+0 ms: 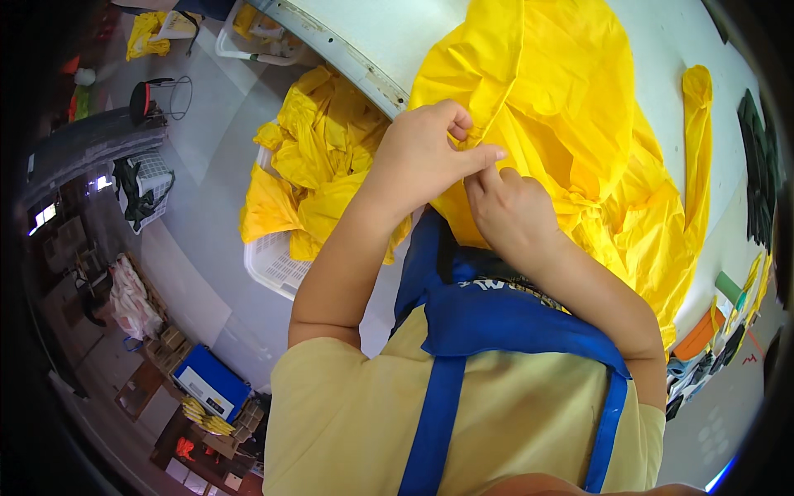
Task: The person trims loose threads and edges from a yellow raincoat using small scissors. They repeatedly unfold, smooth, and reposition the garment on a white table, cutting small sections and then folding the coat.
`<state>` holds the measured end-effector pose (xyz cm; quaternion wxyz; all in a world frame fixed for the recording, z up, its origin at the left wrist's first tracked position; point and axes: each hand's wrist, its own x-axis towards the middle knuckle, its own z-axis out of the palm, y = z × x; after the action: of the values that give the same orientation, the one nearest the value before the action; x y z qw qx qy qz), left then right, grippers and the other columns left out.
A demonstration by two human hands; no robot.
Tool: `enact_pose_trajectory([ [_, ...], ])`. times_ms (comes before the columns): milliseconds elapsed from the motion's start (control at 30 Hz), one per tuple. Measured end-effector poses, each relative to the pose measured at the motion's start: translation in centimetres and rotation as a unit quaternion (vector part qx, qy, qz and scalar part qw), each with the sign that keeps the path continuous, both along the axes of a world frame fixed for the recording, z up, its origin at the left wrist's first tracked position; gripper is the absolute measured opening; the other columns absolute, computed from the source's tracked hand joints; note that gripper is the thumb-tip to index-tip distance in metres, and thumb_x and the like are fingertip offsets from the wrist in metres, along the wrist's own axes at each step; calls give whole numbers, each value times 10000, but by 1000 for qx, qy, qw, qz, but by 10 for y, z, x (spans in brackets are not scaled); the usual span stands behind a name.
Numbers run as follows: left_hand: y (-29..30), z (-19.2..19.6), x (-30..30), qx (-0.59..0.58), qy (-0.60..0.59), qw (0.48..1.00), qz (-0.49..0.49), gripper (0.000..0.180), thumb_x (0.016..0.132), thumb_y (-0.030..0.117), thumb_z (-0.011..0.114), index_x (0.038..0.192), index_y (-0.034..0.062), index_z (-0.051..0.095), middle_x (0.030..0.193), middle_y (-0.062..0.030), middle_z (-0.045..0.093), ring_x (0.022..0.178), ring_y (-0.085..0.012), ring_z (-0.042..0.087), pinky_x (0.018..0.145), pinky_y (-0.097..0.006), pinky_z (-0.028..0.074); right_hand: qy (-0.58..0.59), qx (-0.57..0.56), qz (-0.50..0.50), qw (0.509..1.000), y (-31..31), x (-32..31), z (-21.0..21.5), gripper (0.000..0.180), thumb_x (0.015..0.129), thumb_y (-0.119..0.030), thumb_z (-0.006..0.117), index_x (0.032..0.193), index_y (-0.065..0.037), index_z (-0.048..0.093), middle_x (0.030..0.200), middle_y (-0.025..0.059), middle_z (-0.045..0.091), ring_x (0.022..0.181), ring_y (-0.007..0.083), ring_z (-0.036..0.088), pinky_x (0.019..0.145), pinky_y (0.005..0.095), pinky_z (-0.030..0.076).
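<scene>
Where hands [475, 178] pinch yellow fabric [562, 107], fingertips hidden.

Bright, even light from my feed, colours strong. Around my pinching hands [463, 178] the yellow sheet [562, 107] is sharp and near blown out; soft shadows sit in folds just beyond the fingers. Far from the grip, fisheye bends the white table [372, 33] edge hard. Black vignette at the rim; left floor dim, small window glare.
</scene>
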<state>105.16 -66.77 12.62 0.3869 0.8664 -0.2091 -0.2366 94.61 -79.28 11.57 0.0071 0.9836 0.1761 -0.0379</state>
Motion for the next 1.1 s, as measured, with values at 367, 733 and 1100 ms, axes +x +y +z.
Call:
enact_pose_trajectory([
  [367,11,-9,2,-414,343,827,167,71,884,36,549,925,-3,592,842,-40,625,748,-104,603,672,-251,515,1,291,-53,955,-35,11,27,370,832,-206,574,1130,14,570,1204,151,558,755,266,605,646,352,504],
  [733,18,-10,8,-424,339,808,229,80,865,7,529,936,11,566,882,-47,617,749,-123,606,696,-264,512,125,-137,-154,971,-115,84,-83,292,808,-183,585,1056,-29,575,961,134,646,892,296,601,783,373,461],
  [1100,-47,19,38,-82,-333,939,-30,792,654,31,729,1346,87,347,1353,-156,371,1246,-355,367,1045,-408,316,-118,819,-425,367,-180,25,49,330,962,-240,383,1137,-7,539,1105,90,608,1018,200,572,920,329,432],
])
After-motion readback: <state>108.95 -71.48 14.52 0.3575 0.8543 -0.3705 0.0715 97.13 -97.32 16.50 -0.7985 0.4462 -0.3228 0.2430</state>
